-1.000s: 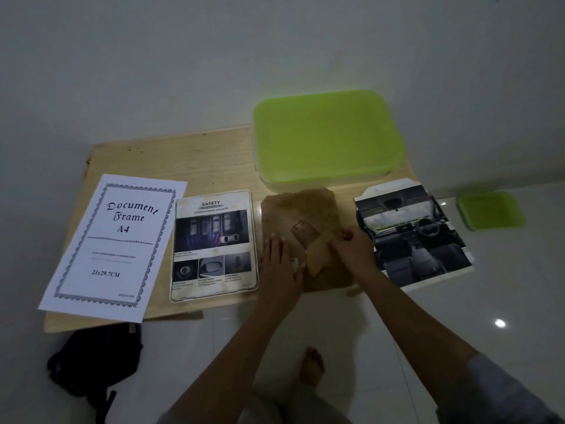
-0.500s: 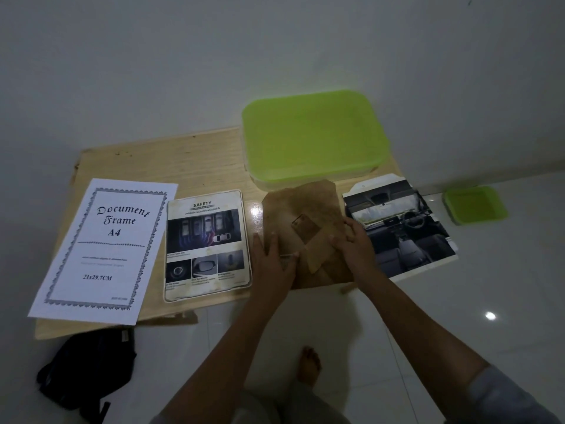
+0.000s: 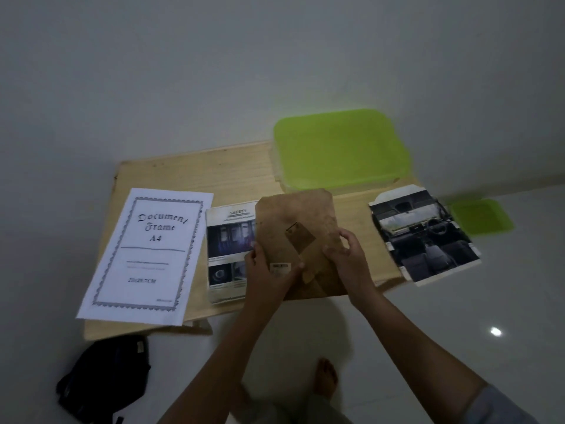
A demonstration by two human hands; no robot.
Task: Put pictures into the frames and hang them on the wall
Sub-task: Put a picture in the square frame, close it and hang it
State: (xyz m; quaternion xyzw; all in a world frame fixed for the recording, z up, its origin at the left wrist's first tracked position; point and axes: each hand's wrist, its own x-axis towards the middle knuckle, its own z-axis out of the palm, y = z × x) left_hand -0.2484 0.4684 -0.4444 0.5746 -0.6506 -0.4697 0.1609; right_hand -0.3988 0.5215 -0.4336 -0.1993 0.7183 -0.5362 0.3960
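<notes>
A bare foot point(image 3: 326, 377) stands on the floor, a black bag point(image 3: 104, 377) to its left. Left hand point(image 3: 269, 272) and right hand point(image 3: 348, 258) both grip the brown frame backing point(image 3: 299, 215), fingers closed on its side edges, raised above the tabletop point(image 3: 198, 175) and overlapping the safety picture point(image 3: 226, 240). The A4 insert sheet point(image 3: 146, 255) lies left, the car picture point(image 3: 425, 237) right. A green-lidded box point(image 3: 339, 148) sits beyond.

A dim room in what appears to be a home: a low wooden table point(image 3: 195, 175) stands against a bare white wall point(image 3: 214, 71) on a glossy white tiled floor point(image 3: 458, 316). A bare foot point(image 3: 326, 377) shows just before the table, a black bag point(image 3: 104, 377) at its left front corner.
</notes>
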